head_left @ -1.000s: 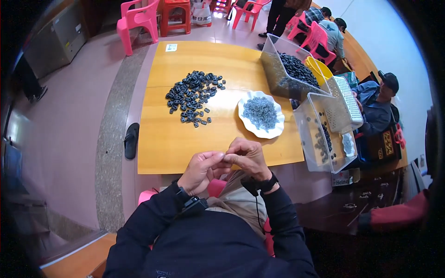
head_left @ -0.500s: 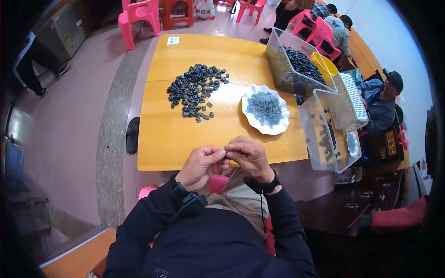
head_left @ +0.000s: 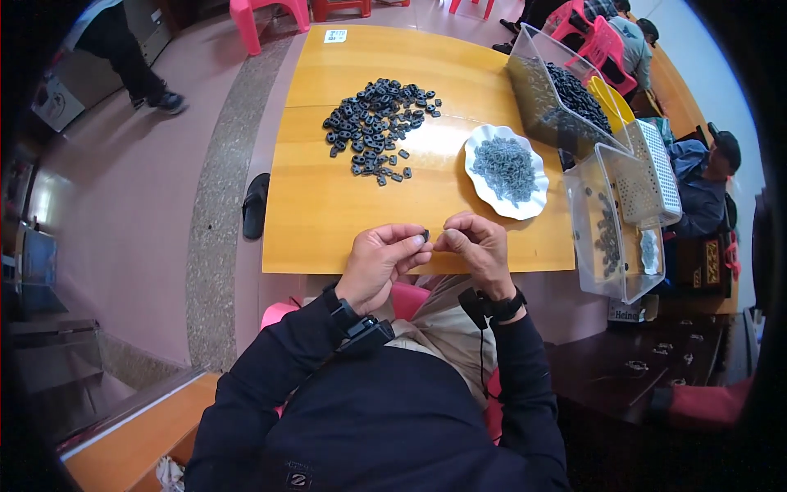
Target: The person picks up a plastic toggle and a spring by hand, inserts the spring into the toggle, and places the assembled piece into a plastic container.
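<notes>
Over the table's near edge, my left hand (head_left: 377,262) pinches a small black plastic piece (head_left: 425,235) between thumb and fingertips. Just to its right, my right hand (head_left: 482,252) is closed in a pinch too, its fingertips a small gap from the black piece. What sits in that pinch is too small to make out. Farther off lies a loose pile of black pieces with holes (head_left: 373,123), several of them strayed toward me. A white scalloped plate (head_left: 534,205) at the right carries a heap of small greyish, clear-looking bits (head_left: 503,168).
Along the table's right side stand a tall clear bin (head_left: 533,111) of black pieces, a lower clear box (head_left: 586,246) and a white perforated basket (head_left: 648,176). A yellow tub (head_left: 613,102) is behind them. A co-worker (head_left: 701,184) sits at right; someone (head_left: 135,66) stands far left.
My hands have drawn slightly apart, and the black piece now shows in my left fingertips. The whole view has shifted, with the table lying higher and more right. The person at far left has moved.
</notes>
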The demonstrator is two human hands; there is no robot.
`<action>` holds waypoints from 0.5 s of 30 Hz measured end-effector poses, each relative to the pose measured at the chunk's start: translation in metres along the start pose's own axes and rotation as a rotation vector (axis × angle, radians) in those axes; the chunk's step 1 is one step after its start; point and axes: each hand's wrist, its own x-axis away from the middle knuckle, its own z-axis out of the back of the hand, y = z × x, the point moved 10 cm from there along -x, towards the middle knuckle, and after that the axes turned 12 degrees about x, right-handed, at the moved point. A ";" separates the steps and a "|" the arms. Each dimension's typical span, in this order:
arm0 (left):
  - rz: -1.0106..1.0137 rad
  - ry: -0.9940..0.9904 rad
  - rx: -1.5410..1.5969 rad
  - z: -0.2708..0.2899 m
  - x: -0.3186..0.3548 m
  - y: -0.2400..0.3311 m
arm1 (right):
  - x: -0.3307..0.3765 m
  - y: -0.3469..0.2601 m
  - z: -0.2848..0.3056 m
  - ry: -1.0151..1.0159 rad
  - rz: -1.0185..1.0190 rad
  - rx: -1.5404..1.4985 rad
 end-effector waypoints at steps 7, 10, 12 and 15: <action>-0.029 0.037 -0.007 0.001 0.002 0.003 | -0.001 0.004 -0.009 -0.048 0.045 0.224; -0.023 0.039 0.000 -0.001 0.003 0.003 | 0.001 0.015 -0.011 -0.036 -0.008 0.150; -0.033 0.043 0.001 0.000 0.003 0.003 | 0.002 0.022 -0.010 -0.030 -0.057 0.087; -0.053 0.042 -0.003 0.000 0.002 0.004 | 0.003 0.023 -0.009 -0.024 -0.073 0.051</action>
